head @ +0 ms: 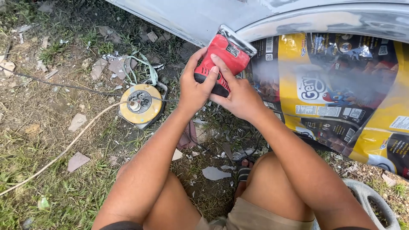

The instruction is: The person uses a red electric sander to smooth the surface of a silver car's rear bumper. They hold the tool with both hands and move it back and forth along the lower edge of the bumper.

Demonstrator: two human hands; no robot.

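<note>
A red and black electric sander (224, 59) is gripped by both of my hands. My left hand (194, 85) wraps its rear from the left, thumb over the black grip. My right hand (238, 96) holds it from below and the right, index finger lying along the red top. The sander's flat pad presses against the lower edge of a grey car body panel (200, 19), just beside the wheel arch (324, 21). I am squatting, with my knees below the hands.
A glossy yellow and black plastic sheet (341, 93) covers the wheel opening. A yellow round cord reel (140, 104) lies on the grass at left, with cables (64, 149) running off it. Stones and scraps litter the ground. A worn tyre edge (370, 200) sits at lower right.
</note>
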